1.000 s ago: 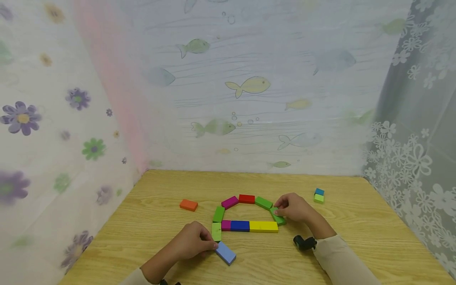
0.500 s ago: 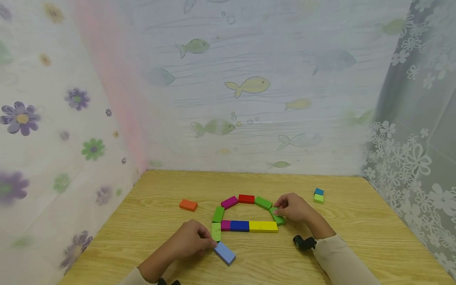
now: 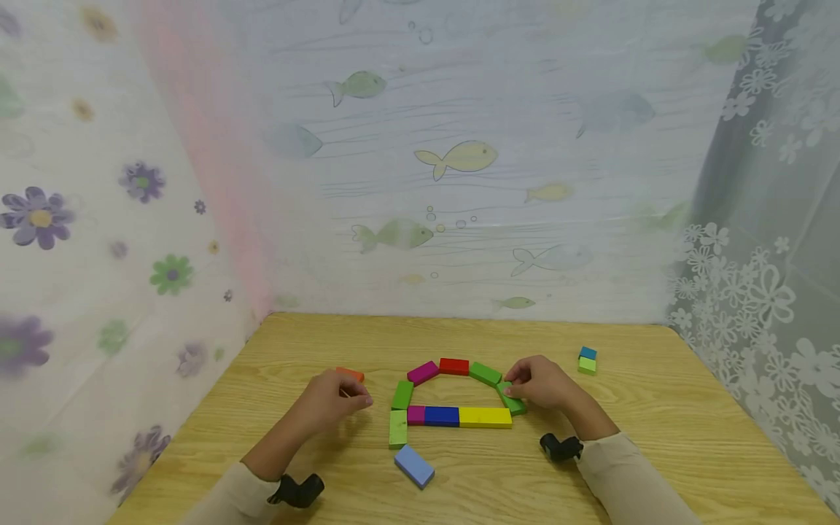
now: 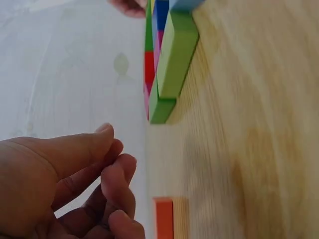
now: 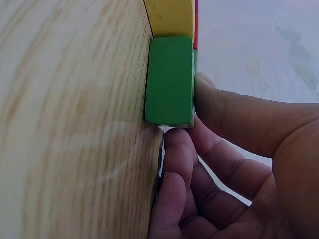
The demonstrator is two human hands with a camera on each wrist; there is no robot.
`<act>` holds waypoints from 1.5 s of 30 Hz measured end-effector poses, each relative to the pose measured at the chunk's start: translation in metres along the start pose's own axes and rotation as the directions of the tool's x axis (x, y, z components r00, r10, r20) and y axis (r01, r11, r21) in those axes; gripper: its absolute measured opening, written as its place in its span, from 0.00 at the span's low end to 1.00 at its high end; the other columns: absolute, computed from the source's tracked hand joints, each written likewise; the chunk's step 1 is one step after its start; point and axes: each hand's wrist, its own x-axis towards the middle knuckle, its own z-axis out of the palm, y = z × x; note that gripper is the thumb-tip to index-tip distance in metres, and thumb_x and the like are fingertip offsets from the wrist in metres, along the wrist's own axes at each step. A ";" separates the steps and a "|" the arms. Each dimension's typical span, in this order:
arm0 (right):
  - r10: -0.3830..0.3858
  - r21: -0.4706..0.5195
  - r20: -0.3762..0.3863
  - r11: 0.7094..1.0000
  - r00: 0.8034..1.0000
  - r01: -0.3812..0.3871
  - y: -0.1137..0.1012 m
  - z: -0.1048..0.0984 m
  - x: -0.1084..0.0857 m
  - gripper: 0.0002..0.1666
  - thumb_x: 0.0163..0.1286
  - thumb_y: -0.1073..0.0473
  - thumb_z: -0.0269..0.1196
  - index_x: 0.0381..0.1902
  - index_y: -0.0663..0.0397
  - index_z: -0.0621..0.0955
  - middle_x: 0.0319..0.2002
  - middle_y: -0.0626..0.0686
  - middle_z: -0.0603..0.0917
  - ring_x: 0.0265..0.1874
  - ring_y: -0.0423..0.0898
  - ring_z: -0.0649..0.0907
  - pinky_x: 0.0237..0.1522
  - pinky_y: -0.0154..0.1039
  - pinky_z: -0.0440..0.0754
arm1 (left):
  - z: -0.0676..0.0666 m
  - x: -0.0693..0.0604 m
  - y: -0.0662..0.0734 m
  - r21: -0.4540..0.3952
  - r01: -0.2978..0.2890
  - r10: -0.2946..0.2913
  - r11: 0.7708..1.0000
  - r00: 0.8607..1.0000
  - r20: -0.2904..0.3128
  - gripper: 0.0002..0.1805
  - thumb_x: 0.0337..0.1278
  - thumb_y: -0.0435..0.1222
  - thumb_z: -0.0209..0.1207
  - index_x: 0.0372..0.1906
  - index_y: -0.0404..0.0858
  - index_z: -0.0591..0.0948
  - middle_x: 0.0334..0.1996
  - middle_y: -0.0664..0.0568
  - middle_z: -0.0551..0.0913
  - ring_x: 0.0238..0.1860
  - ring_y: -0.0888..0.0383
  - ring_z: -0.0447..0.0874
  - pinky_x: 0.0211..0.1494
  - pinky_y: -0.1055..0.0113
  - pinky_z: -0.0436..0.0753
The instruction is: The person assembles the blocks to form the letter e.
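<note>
My left hand (image 3: 326, 403) hovers over the table, its fingers loosely curled around nothing. It partly covers an orange block (image 3: 351, 375), which shows below the fingers in the left wrist view. At the right end of an arch of blocks, my right hand (image 3: 541, 383) holds a green block (image 3: 515, 404) with thumb and fingers. In the right wrist view, the thumb touches that block's top and the fingers are at its side. The arch continues through another green block (image 3: 485, 374), a red block (image 3: 454, 367), a magenta block (image 3: 423, 373) and a left green block (image 3: 403, 394).
A small magenta block (image 3: 416, 415), a dark blue block (image 3: 442, 416) and a yellow block (image 3: 485, 418) form a straight row under the arch. Lower left are a light green block (image 3: 398, 429) and a slanted light blue block (image 3: 415, 466). Two small blocks (image 3: 587, 360) lie far right.
My left hand has let go of the light blue block and moved up and left to the orange block. The right hand has stayed at the green block.
</note>
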 end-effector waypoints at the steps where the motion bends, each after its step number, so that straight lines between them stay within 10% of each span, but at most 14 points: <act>1: 0.002 0.002 -0.002 1.000 1.000 -0.002 0.000 0.000 0.000 0.13 0.67 0.59 0.73 0.46 0.60 0.85 0.36 0.52 0.83 0.35 0.46 0.79 0.37 0.39 0.78 | -0.002 0.002 -0.002 0.007 0.007 -0.007 1.000 1.000 -0.020 0.04 0.64 0.41 0.69 0.37 0.45 0.90 0.35 0.58 0.87 0.35 0.59 0.81 0.37 0.62 0.82; 12: -0.009 -0.001 -0.003 1.000 1.000 0.009 -0.001 0.000 0.000 0.12 0.67 0.60 0.72 0.46 0.60 0.85 0.36 0.52 0.83 0.34 0.46 0.79 0.37 0.40 0.78 | -0.014 0.025 -0.028 0.077 -0.006 0.018 0.997 0.988 -0.155 0.14 0.64 0.37 0.70 0.52 0.41 0.88 0.49 0.49 0.86 0.47 0.52 0.85 0.46 0.58 0.85; 19: -0.011 0.008 0.000 1.000 1.000 0.011 -0.002 0.000 -0.002 0.13 0.67 0.60 0.73 0.45 0.61 0.85 0.35 0.53 0.83 0.34 0.47 0.79 0.37 0.41 0.77 | -0.020 0.035 -0.047 0.088 -0.029 0.036 0.996 0.996 -0.086 0.19 0.67 0.39 0.67 0.60 0.40 0.84 0.66 0.40 0.79 0.69 0.36 0.75 0.66 0.41 0.78; 45: -0.006 0.002 -0.008 1.000 1.000 0.006 0.000 -0.001 0.000 0.12 0.67 0.61 0.73 0.45 0.60 0.85 0.35 0.52 0.83 0.34 0.46 0.79 0.38 0.41 0.78 | -0.017 0.045 -0.064 0.113 -0.010 0.020 0.994 0.996 -0.084 0.17 0.64 0.33 0.68 0.57 0.40 0.86 0.57 0.45 0.86 0.56 0.46 0.83 0.58 0.48 0.83</act>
